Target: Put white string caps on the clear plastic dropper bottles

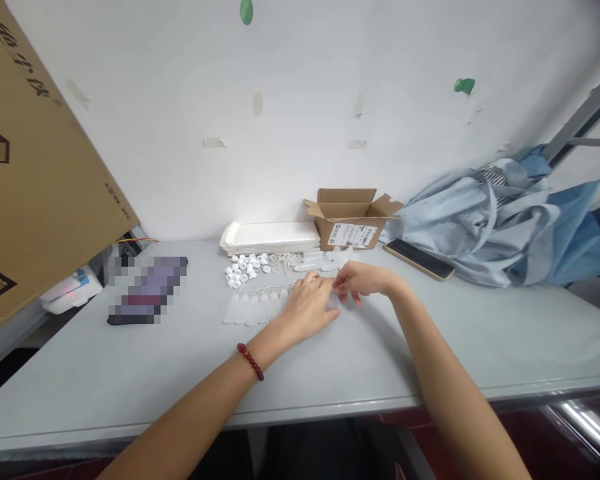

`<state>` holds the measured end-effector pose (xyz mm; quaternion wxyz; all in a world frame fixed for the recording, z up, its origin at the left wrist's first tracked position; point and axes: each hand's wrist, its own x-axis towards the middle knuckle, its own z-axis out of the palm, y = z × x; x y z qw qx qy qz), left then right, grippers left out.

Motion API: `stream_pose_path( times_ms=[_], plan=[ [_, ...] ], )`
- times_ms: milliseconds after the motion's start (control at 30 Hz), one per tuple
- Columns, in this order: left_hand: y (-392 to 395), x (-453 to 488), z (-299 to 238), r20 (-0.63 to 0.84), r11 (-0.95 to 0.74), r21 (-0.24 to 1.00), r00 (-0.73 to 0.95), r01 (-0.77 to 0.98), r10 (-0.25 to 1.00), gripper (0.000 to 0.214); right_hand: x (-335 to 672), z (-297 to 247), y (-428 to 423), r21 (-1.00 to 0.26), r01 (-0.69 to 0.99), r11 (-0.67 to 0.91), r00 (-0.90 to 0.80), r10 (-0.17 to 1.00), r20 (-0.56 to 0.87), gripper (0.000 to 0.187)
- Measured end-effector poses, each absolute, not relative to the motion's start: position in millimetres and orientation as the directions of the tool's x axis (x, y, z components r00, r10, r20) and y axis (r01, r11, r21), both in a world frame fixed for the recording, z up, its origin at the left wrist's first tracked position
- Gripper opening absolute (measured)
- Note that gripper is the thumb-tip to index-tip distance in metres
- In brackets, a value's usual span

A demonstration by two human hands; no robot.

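My left hand (307,305) lies palm down over the right part of a row of flat translucent plastic pieces (250,309), thumb apart from the fingers. Thin white strings (265,290) run along the row's upper edge. Just right of it, my right hand (363,280) has its thumb and index finger pinched together at the row's end; whatever is between them is too small to make out. Behind the hands are small white caps (240,270), a bunch of white cords (283,261) and more clear plastic pieces (313,261).
A stack of white trays (275,235) and an open cardboard box (353,230) stand against the wall. To the right lie a phone (419,259) and light-blue cloth (455,213). A blurred-out purple item (150,290) and a large carton (40,153) are on the left.
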<state>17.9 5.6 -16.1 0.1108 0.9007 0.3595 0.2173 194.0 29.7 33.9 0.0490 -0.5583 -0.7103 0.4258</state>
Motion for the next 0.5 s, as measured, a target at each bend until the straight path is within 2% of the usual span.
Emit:
stream_pose_path(
  times_ms=[333,433,500],
  plan=[
    [6,8,-5,0.313,-0.708,0.368,0.637,0.602,0.705,0.041,197,33,30,-0.695,0.719,-0.012,-0.359,0.849,-0.386,0.016],
    [16,-7,-2,0.343,-0.646,0.360,0.549,0.673,0.763,0.046,202,30,33,-0.742,0.670,-0.014,-0.332,0.889,-0.316,0.017],
    [26,-21,1,0.353,-0.564,0.353,0.452,0.746,0.819,0.039,205,24,38,-0.757,0.653,0.007,-0.244,0.949,-0.202,0.016]
  ],
)
